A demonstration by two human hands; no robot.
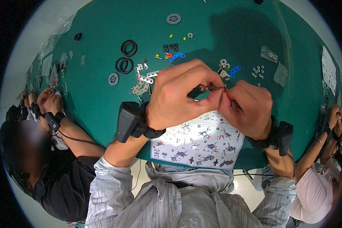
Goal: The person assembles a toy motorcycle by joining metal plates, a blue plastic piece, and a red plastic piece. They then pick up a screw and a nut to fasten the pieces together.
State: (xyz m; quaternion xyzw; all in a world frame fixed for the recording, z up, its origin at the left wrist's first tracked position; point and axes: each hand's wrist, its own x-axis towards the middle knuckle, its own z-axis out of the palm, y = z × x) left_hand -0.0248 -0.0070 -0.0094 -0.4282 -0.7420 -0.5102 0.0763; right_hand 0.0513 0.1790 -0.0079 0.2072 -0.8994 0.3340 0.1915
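Note:
My left hand (180, 93) and my right hand (247, 108) meet over the top of a printed instruction sheet (197, 150), fingertips pressed together. Inside the curl of my left fingers shows a small shiny metal part (207, 87). My right thumb and finger pinch at the same spot, around something tiny that I cannot tell. Just beyond the fingertips lie silver metal pieces (224, 64) and a blue angled bracket (235, 71). Left of my left hand are silver perforated strips (142, 81) with screws among them.
Black rubber rings (124, 65), grey wheels (173, 19), another blue bracket (177, 56) and small black parts (170, 48) lie on the green table (110, 22). Several nuts (258, 71) and small plastic bags (269, 54) sit at right. People work on both sides.

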